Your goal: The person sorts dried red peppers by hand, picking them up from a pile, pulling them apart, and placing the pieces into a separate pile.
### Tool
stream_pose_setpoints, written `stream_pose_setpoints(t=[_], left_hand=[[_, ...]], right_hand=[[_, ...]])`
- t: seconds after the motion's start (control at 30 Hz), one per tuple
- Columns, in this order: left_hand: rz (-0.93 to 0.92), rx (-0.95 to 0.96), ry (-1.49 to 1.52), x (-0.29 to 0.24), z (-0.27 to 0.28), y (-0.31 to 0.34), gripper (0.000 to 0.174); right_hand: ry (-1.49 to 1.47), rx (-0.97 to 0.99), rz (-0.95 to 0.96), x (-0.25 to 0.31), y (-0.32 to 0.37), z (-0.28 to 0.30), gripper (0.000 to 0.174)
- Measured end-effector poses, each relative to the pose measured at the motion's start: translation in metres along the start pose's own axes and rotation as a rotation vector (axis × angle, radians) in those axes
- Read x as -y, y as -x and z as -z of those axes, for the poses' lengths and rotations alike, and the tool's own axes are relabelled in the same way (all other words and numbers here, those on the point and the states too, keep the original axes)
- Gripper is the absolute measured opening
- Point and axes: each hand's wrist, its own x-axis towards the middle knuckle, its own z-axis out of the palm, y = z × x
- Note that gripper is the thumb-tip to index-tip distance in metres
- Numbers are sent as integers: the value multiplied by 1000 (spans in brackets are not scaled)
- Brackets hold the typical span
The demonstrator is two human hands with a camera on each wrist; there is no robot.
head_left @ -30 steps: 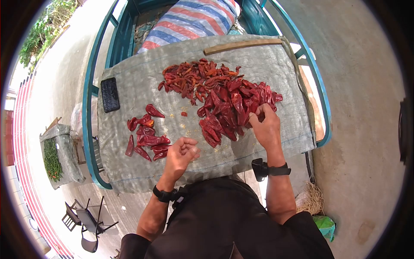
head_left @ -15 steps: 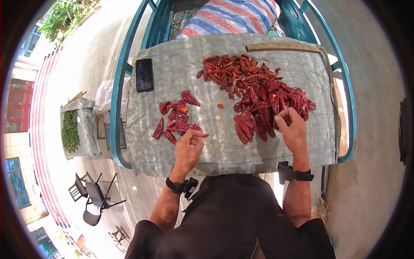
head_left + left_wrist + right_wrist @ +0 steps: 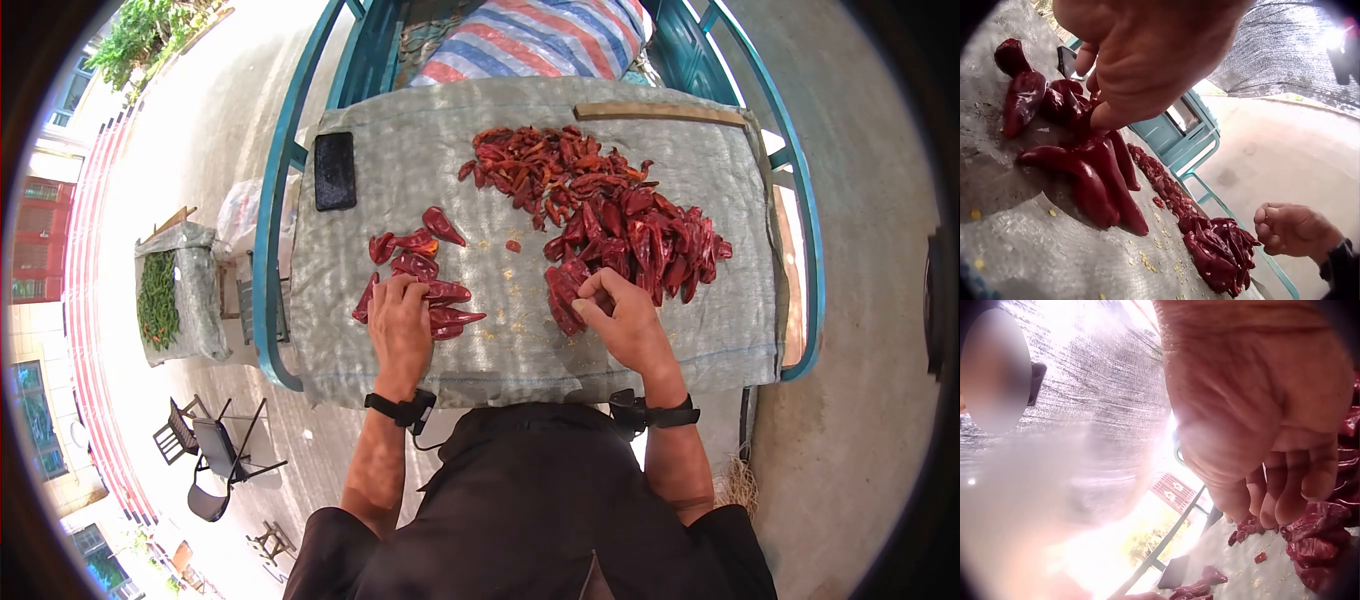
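Left hand (image 3: 400, 328) had bent fingers on the small batch (image 3: 447, 291), couldn't tell if it gripped any. Right hand (image 3: 625, 322) was loosely curled, holding nothing, right by the big heap (image 3: 655, 240). Small batch looked like a start, imo, with most left in that heap. Shrivelled peppers (image 3: 530, 168) lay beyond.

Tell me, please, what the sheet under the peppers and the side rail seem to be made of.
The sheet looks like woven plastic, faintly shiny, given its weave and creases. The side rail seems smooth, teal-painted metal, judging by its rounded bends.
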Motion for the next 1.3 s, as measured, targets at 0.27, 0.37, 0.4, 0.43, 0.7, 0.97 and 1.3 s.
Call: stream_pose_setpoints(t=[0.27, 0.37, 0.4, 0.43, 0.7, 0.97, 1.3], left_hand=[[521, 122, 1104, -8, 11, -14, 9], [589, 229, 1474, -28, 24, -16, 12], [585, 270, 1517, -32, 24, -14, 12], [580, 311, 1562, -36, 25, -13, 13], [437, 670, 1678, -60, 27, -7, 19], [501, 589, 1856, -78, 41, -7, 26], [187, 447, 1653, -93, 50, -2, 33]], right_hand=[[-128, 81, 0, -5, 3, -14, 17], [-194, 120, 23, -5, 1, -23, 16], [-207, 139, 39, -3, 0, -25, 16], [-219, 157, 55, 0, -1, -27, 16], [-626, 151, 26, 44, -2, -34, 22], [-822, 86, -102, 29, -2, -36, 19], [-1176, 254, -195, 10, 8, -45, 19]])
